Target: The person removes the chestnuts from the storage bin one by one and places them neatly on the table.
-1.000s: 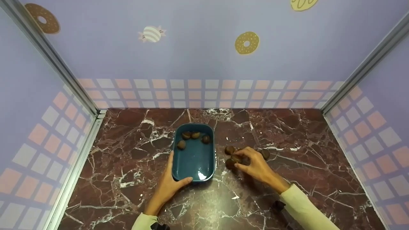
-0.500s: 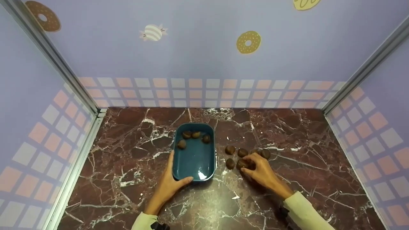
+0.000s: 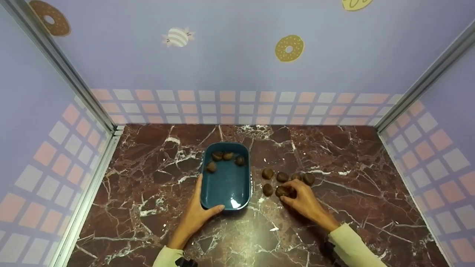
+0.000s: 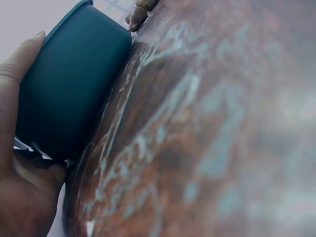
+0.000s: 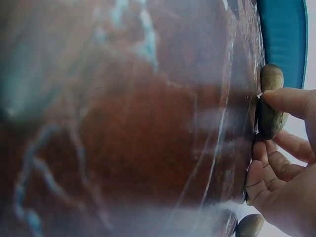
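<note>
A teal rectangular dish [image 3: 225, 189] stands on the table with several chestnuts [image 3: 228, 155] inside, towards its far end. My left hand [image 3: 196, 215] holds its near left corner, thumb on the near rim and fingers along the left side. To the right of the dish, my right hand [image 3: 302, 200] pinches a chestnut [image 3: 282, 191] between thumb and fingers, low at the tabletop. In the right wrist view this chestnut [image 5: 271, 121] sits between the thumb and a finger. Beside and beyond that hand lie several more chestnuts [image 3: 267, 173], one partly hidden by the fingers.
The tabletop [image 3: 148, 237] is dark red marble-patterned. Purple walls [image 3: 230, 66] with a pink and white checked band close it in at the back and both sides. Metal strips [image 3: 92, 185] run along the left edge.
My right hand has moved slightly right and nearer to me, uncovering chestnuts to its left, and has stayed almost still over the last half second. The left hand and dish stay in place.
</note>
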Available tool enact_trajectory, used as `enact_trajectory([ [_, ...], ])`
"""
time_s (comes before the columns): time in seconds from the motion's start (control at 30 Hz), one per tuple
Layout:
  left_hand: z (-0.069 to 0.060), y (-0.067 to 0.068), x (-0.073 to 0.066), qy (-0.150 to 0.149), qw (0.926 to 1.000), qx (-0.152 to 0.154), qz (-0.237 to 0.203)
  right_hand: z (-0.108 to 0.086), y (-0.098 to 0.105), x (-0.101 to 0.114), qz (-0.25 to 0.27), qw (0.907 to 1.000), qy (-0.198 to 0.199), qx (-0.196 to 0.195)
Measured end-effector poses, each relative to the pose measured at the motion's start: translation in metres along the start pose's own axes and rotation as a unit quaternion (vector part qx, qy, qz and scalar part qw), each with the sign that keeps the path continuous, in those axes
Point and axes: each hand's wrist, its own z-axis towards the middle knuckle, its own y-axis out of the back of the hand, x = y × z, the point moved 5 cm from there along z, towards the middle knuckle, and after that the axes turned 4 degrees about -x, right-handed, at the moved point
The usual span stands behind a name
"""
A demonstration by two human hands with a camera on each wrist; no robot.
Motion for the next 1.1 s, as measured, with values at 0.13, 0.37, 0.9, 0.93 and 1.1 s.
enact_trajectory([
  [0.13, -0.001, 0.000, -0.001, -0.004, 1.0000, -0.001, -0.005, 0.000, 0.000, 0.000, 0.003, 1.0000, -0.003, -0.004],
  [0.37, -0.001, 0.000, -0.003, -0.008, 1.0000, -0.003, -0.003, -0.001, -0.001, -0.001, 0.000, 0.9999, -0.003, -0.011],
  [0.9, -0.001, 0.000, -0.003, -0.009, 0.9999, 0.005, 0.002, 0.003, 0.011, 0.007, 0.005, 0.9989, 0.015, -0.043],
  [0.93, -0.001, 0.000, -0.003, -0.011, 0.9999, 0.004, 0.004, 0.005, 0.012, 0.010, 0.006, 0.9990, 0.017, -0.041],
  [1.1, -0.001, 0.001, -0.003, -0.006, 1.0000, 0.002, 0.002, 0.017, 0.016, 0.023, 0.013, 0.9988, 0.042, -0.022],
])
